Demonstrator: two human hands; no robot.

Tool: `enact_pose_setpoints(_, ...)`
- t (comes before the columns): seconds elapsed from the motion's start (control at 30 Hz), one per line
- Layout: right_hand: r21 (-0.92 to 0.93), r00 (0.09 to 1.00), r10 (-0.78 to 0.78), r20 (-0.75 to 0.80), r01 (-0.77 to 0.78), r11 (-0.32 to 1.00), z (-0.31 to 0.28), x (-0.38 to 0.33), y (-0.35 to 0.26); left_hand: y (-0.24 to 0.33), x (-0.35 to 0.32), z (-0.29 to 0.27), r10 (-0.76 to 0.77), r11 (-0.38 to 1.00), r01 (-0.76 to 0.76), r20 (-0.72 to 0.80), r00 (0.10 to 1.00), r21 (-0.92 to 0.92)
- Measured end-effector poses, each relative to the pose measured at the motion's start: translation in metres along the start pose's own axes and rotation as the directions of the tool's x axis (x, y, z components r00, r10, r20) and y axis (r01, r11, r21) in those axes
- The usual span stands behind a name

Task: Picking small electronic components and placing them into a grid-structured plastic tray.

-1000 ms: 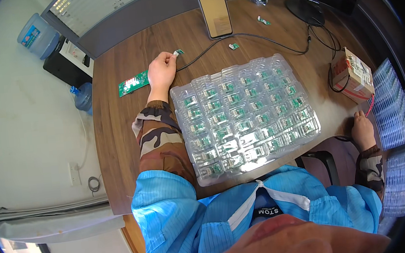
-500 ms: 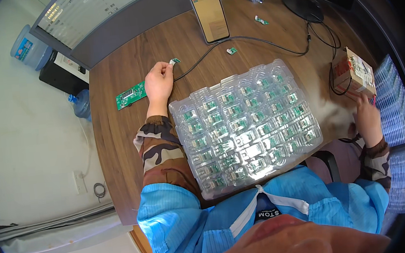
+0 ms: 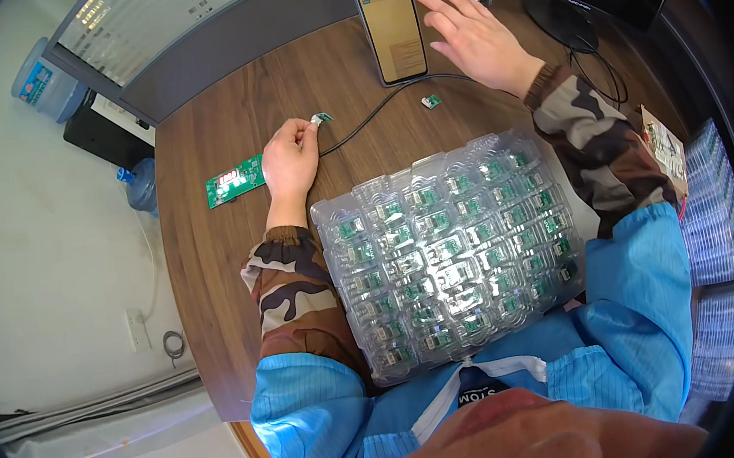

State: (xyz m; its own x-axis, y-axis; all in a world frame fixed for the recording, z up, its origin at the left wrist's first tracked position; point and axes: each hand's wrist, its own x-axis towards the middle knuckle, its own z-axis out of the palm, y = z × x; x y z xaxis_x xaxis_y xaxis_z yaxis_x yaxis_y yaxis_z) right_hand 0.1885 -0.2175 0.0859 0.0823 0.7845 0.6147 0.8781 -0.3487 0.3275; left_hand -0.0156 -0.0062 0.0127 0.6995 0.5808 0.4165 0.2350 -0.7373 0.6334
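Note:
My left hand (image 3: 290, 161) is closed in a pinch on a small green circuit board (image 3: 324, 118) with a white part, held just above the wooden desk. Beside that hand lies a longer green circuit board (image 3: 247, 179) with a red-lit display, its right end hidden by the hand. My right hand (image 3: 481, 41) is raised with fingers spread and holds nothing. Its fingertips are at the right edge of an upright phone (image 3: 394, 36); whether they touch it I cannot tell. In front of me a clear plastic tray (image 3: 362, 196) carries several small green boards in its pockets.
Another small board (image 3: 432, 101) lies near a black cable (image 3: 366, 125) running across the desk. A monitor stand (image 3: 559, 23) is at the back right. Stacked clear trays (image 3: 709, 205) and a cardboard box (image 3: 664, 143) stand at the right, the box partly behind my sleeve.
My right hand has gone from beside the box up and left to the phone. The longer board's display has turned red, and a pop-up box shows on the phone. My left hand keeps its pinch.

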Motion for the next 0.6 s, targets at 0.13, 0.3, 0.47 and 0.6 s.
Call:
enact_pose_setpoints(0.13, -0.032, 0.999, 0.022, 0.026, -0.021, 0.999, 0.015, 0.009, -0.001, -0.001, -0.002, -0.001, 0.007, 1.000, -0.007, -0.017, 1.000, 0.026)
enact_pose_setpoints(0.3, -0.078, 1.000, -0.002, 0.006, 0.003, 0.997, 0.029, 0.010, 0.006, -0.003, 0.000, 0.000, 0.009, 1.000, -0.009, -0.013, 1.000, 0.007)
enact_pose_setpoints(0.47, 0.073, 0.999, -0.019, 0.045, 0.016, 0.997, 0.010, 0.005, 0.003, -0.001, 0.002, 0.001, 0.021, 0.999, -0.021, -0.020, 1.000, 0.031)
enact_pose_setpoints(0.6, 0.184, 0.738, 0.028, 0.675, -0.205, 0.961, -0.020, 0.019, -0.018, -0.004, 0.000, -0.001, 0.017, 0.999, -0.016, -0.027, 0.999, 0.032)
